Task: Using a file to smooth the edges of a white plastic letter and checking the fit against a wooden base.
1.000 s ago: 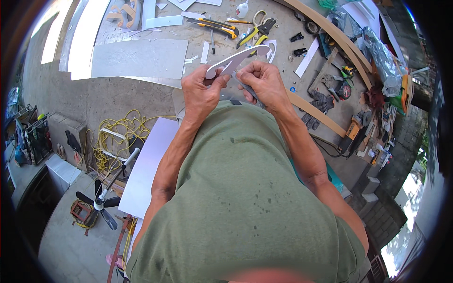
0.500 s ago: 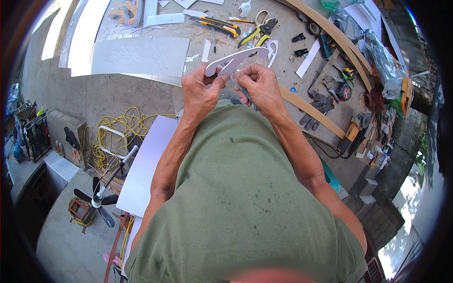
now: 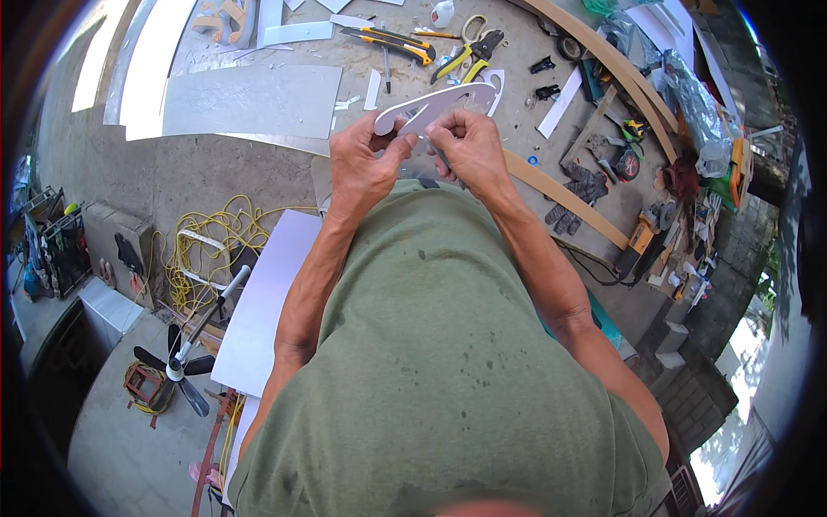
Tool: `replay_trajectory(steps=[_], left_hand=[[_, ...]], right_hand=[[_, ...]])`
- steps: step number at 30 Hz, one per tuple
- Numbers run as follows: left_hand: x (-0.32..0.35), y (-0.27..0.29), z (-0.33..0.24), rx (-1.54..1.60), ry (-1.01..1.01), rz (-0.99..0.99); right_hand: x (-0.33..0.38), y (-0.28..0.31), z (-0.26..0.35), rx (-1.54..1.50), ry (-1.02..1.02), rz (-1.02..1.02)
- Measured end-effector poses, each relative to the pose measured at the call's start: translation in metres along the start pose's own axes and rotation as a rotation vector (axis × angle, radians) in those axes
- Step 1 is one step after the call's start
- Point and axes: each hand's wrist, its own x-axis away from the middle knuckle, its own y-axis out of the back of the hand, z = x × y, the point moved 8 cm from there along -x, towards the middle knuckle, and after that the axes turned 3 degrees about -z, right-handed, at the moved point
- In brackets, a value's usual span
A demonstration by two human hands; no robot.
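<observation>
Head view, and centre stage is taken by one white curved piece (image 3: 439,105), held up between both hands and seen against the near side of the worktop (image 3: 517,129). Its left part is pinched by the fingers of the left hand (image 3: 369,164); by the closed fingers of the right hand (image 3: 472,151) one slim grey tool (image 3: 443,158) is gripped, close in under the piece, though whether contact is made cannot be told. How far along, then? The outline looks already cut and the openings look already made; only edge work seems to be left, and how much of it is not shown. Just beyond, one hook-shaped white offcut (image 3: 498,93) is left lying.

Outward goes the count! Past the hands, two yellow-and-black cutters (image 3: 392,43), one pen (image 3: 388,73), one pencil (image 3: 437,35), one pair of yellow-handled snips (image 3: 472,62) and one white bottle (image 3: 442,13) are spotted. Rightward, two black clips (image 3: 543,65), one roll of black tape (image 3: 568,48), one blue ring (image 3: 532,160) and one tape measure (image 3: 629,165) are tallied. Grey gloves (image 3: 579,198) are seen too, the number not clear. Far left, one large grey sheet (image 3: 250,101) is laid; lower down, one dark-bladed fan (image 3: 175,371) is added.
</observation>
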Motion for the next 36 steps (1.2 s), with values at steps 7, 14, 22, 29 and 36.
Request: replay_trajectory(steps=[7, 14, 22, 29, 36], left_hand=[[-0.002, 0.007, 0.01, 0.258, 0.06, 0.006], [-0.001, 0.004, 0.008, 0.097, -0.005, 0.016], [0.003, 0.001, 0.008, 0.014, -0.013, 0.045], [-0.002, 0.003, 0.007, 0.045, -0.005, -0.037], [-0.003, 0.004, 0.008, 0.045, -0.001, -0.086]], right_hand=[[0.019, 0.006, 0.021, -0.103, -0.013, 0.018], [0.017, -0.005, 0.019, -0.083, -0.023, 0.057], [0.01, -0.007, 0.016, -0.099, -0.032, 0.063], [0.014, -0.007, 0.012, -0.18, -0.03, 0.058], [0.014, -0.008, 0.011, -0.204, -0.03, 0.029]])
